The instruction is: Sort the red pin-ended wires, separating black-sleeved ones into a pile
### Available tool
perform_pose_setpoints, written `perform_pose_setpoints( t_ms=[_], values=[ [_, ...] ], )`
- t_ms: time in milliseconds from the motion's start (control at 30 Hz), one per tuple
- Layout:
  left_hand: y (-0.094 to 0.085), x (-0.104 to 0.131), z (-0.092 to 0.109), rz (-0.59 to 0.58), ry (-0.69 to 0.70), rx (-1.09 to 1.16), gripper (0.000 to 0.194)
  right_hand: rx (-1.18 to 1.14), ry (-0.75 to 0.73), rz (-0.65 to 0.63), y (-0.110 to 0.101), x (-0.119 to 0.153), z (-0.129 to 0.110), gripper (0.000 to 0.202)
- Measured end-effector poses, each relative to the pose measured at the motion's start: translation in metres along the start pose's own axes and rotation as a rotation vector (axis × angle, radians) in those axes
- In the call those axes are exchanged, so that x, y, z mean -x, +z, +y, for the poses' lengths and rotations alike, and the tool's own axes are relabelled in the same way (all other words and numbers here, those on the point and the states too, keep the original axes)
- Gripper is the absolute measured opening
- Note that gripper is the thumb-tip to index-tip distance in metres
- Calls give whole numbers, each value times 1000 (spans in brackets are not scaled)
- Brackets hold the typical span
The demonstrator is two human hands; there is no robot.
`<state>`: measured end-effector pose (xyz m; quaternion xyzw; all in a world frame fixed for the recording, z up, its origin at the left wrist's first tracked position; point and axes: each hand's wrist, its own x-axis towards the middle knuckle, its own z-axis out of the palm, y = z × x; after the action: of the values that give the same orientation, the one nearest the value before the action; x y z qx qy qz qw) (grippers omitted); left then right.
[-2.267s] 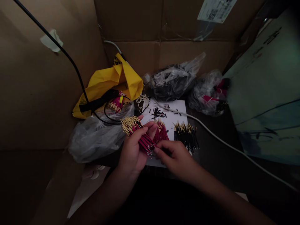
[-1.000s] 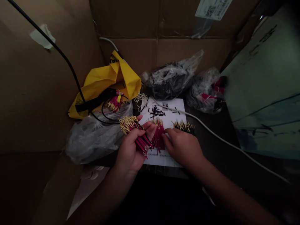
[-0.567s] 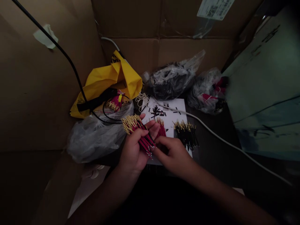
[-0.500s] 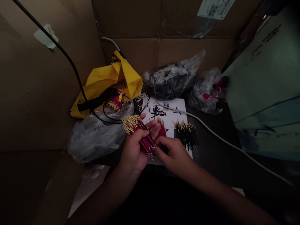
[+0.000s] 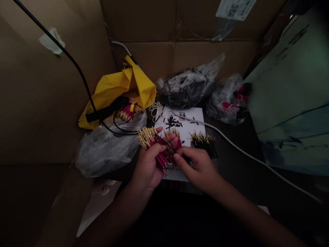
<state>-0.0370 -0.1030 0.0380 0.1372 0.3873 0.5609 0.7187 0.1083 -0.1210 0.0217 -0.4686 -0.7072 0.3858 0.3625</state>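
Note:
My left hand (image 5: 151, 163) is wrapped round a thick bundle of red wires (image 5: 160, 154) with gold tips at the upper left and silvery ends at the lower right. A few black wires (image 5: 171, 142) stick out of the bundle toward my right hand (image 5: 194, 164), whose thumb and forefinger pinch their lower ends. Behind my left fingers, a pile of red wires with gold tips (image 5: 172, 131) lies on a white paper sheet (image 5: 182, 176). Beyond my right hand is a pile of black wires with gold tips (image 5: 203, 142). Short black pieces (image 5: 173, 121) lie scattered on the sheet.
A yellow bag (image 5: 110, 84) and a clear plastic bag (image 5: 108, 151) lie at the left. Two more plastic bags (image 5: 187, 87) (image 5: 223, 99) stand at the back. A white cable (image 5: 239, 147) crosses the dark table. Cardboard walls (image 5: 144, 20) enclose the back and left.
My right hand has moved slightly right and up, drawing black wires partly out of the bundle. The bundle in my left hand has shifted a little to the right.

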Motion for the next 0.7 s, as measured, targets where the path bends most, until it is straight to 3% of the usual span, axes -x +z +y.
perform_pose_setpoints(
  t_ms=[133, 267, 467, 567, 700],
  values=[
    [0, -2, -2, -2, -2, 34, 66, 105, -130, 75, -8, 10, -6, 11],
    [0, -5, -3, 19, -40, 60, 63, 287, -173, 167, -35, 31, -3, 8],
    [-1, -10, 0, 66, -111, 87, 57, 835, 170, 301, -78, 67, 38, 24],
    [-3, -16, 1, -31, -168, 127, 52, 1031, 366, 218, -83, 73, 51, 31],
    [-4, -26, 3, -144, -228, 126, 37, 1017, 455, 116, -85, 68, 46, 38]
  ],
)
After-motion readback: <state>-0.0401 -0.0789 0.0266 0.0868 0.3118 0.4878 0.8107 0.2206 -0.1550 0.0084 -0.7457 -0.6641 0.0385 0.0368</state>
